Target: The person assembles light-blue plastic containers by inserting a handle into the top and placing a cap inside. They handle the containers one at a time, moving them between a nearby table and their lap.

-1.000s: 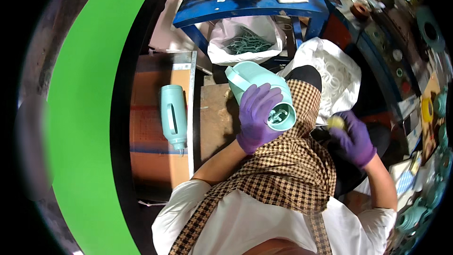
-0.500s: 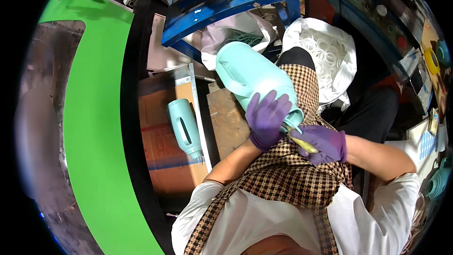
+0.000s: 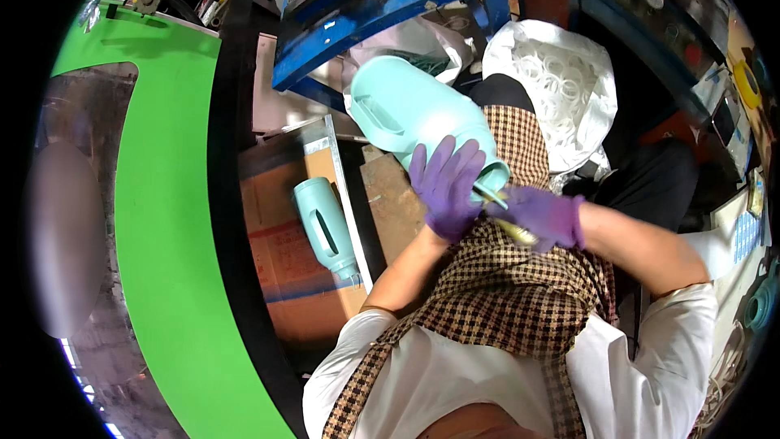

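A large pale-teal plastic jug shell with a moulded handle lies tilted across my lap, its open mouth toward me. My left hand, in a purple glove, rests against the jug beside its mouth, fingers stretched and spread. At the rim, my purple-gloved right hand is closed around a tool with a yellow handle. Motion blurs that hand, and the tool's working end cannot be made out. A narrow teal strip shows at the mouth, next to my right fingers.
A smaller teal jug shell lies on cardboard to my left. Ahead are a white sack of white rings, a blue metal bench and a bag of dark green strips. A green-topped surface curves along the far left.
My right hand has moved slightly up and left with the yellow-handled tool. My left fingers are more upright and spread. The jug sits a little further left in view, and the whole view has shifted.
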Motion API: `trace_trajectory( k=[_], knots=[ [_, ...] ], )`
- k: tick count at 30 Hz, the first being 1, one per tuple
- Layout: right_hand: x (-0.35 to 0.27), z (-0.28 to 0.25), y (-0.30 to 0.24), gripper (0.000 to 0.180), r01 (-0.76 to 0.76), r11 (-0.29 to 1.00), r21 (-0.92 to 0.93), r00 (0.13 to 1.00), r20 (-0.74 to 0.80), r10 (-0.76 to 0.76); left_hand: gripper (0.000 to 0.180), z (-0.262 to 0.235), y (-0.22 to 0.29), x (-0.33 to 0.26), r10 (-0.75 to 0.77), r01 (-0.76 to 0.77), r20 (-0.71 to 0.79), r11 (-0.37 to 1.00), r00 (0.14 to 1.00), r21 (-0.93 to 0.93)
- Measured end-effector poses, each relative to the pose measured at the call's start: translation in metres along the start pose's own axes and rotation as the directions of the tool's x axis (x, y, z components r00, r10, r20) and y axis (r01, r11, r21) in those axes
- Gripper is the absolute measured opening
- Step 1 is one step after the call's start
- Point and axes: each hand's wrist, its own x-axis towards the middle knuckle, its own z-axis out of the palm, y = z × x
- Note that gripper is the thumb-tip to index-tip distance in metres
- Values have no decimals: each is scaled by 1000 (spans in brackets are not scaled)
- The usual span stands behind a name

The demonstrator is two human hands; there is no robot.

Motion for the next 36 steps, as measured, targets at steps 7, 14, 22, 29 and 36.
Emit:
trace_trajectory(
  k=[7, 14, 22, 29, 36],
  knots=[
    [0, 10, 19, 29, -120, 590, 798, 948, 269, -172, 58, 3, 7, 0, -176, 178, -113, 984, 978, 12],
    [19, 44, 5, 33, 24, 310, 950, 784, 175, -595, 55, 3, -37, 33, -137, 134, -182, 991, 974, -27],
    [11, -112, 68, 37, 145, 893, -426, 608, -674, -420, 73, -32, -159, 91, -651, 491, -295, 738, 700, -463],
    [112, -200, 177, 39, -492, 596, -635, 678, -709, -196, 84, -83, -118, 71, -559, 377, -402, 811, 726, -447],
    [117, -206, 164, 27, 165, 971, -174, 307, -926, -218, 95, -130, -72, 24, -477, 421, -267, 874, 837, -242]
  ],
)
